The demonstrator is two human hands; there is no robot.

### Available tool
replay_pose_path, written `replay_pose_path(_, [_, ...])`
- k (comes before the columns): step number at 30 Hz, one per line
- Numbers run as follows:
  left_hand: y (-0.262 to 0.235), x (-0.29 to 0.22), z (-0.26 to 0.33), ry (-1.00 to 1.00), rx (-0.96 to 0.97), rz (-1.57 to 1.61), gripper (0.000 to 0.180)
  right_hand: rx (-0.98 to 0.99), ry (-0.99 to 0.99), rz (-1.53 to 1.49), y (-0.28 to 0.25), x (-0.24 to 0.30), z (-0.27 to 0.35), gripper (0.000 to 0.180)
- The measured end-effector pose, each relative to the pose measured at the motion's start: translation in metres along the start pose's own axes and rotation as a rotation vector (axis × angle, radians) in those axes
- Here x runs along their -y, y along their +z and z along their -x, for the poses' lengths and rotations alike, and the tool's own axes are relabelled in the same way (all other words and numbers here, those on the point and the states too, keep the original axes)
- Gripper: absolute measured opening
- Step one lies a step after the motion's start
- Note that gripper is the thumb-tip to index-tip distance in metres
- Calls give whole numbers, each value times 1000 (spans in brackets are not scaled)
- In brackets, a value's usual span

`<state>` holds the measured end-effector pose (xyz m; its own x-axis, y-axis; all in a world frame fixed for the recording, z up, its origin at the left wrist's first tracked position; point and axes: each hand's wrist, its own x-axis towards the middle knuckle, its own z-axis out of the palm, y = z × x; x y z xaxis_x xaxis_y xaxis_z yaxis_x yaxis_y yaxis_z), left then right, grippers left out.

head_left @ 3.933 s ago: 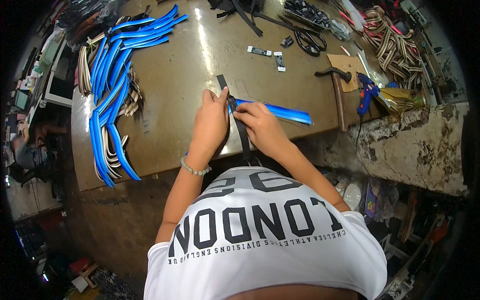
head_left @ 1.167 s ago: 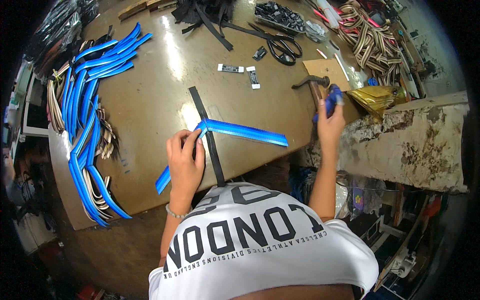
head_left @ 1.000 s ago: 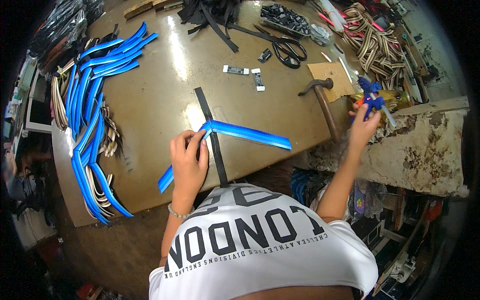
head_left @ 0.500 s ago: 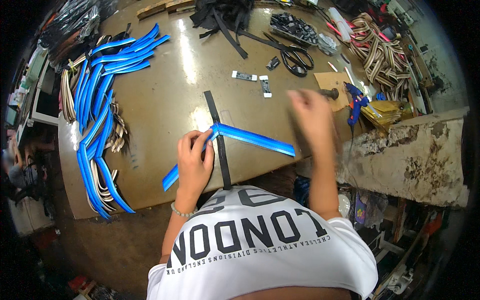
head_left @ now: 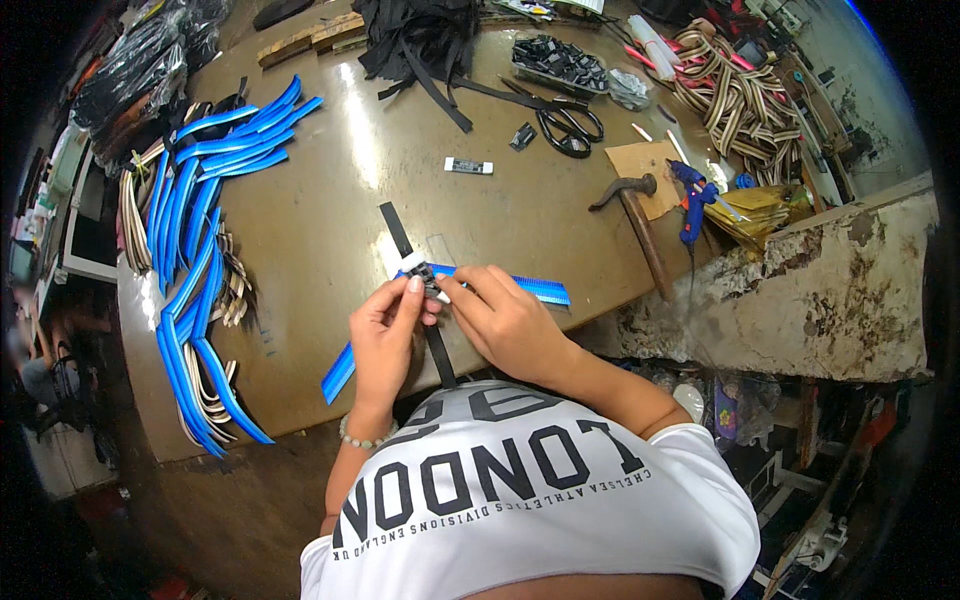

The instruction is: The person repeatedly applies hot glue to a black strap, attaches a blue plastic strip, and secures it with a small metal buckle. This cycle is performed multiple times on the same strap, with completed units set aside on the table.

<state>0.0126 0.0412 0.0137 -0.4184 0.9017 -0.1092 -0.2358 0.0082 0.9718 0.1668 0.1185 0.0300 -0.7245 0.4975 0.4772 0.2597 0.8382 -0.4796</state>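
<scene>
Above the work, my left hand (head_left: pixel 385 325) and my right hand (head_left: pixel 508 322) pinch a small black piece with white ends (head_left: pixel 422 275) between their fingertips. Its exact kind is too small to tell. Below it, a bent blue strap (head_left: pixel 541 290) lies on the table, its middle hidden by my fingers. A narrow black strap (head_left: pixel 396 228) crosses under the bend and runs toward my shirt. A similar black piece with white ends (head_left: pixel 468 165) lies farther back on the table.
Bundled blue straps (head_left: pixel 195 250) lie on the left. To the right are a hammer (head_left: pixel 642 235), scissors (head_left: pixel 570 130) and a blue glue gun (head_left: pixel 695 205). A tray of black buckles (head_left: pixel 560 68), black straps (head_left: pixel 420 40) and striped straps (head_left: pixel 745 95) sit at the back.
My right hand has come back from the right to meet my left. One of the two black-and-white pieces has left the table and is in my fingers. My left hand has released the blue strap.
</scene>
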Motion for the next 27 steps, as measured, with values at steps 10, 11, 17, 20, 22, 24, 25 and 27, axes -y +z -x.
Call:
replay_pose_path(10, [-5, 8, 1, 121, -105, 67, 9, 4, 704, -1322, 27, 1, -2, 18])
replay_pose_path(11, [-8, 11, 3, 142, -117, 35, 9, -42, 696, -1302, 32, -1, -2, 18])
replay_pose_path(17, [-16, 8, 1, 287, -230, -129, 10, -95, 392, -1274, 29, -6, -3, 16])
replay_pose_path(20, [-38, -15, -11, 298, -503, -209, 11, 40, 210, -1293, 6, 0, -5, 16])
replay_pose_path(22, [-57, -29, -12, 296, -523, -54, 9, 129, 194, -1500, -5, 1, -7, 16])
replay_pose_path(24, [-68, -29, -6, 183, -413, -2, 13, 267, 551, -1384, -9, -1, -11, 18])
replay_pose_path(25, [-68, -25, -2, 112, -234, 103, 16, 322, 699, -1271, -9, -3, -12, 19])
replay_pose_path(27, [-59, -8, 8, -104, 57, 307, 20, 384, 624, -1248, -2, -6, -16, 22])
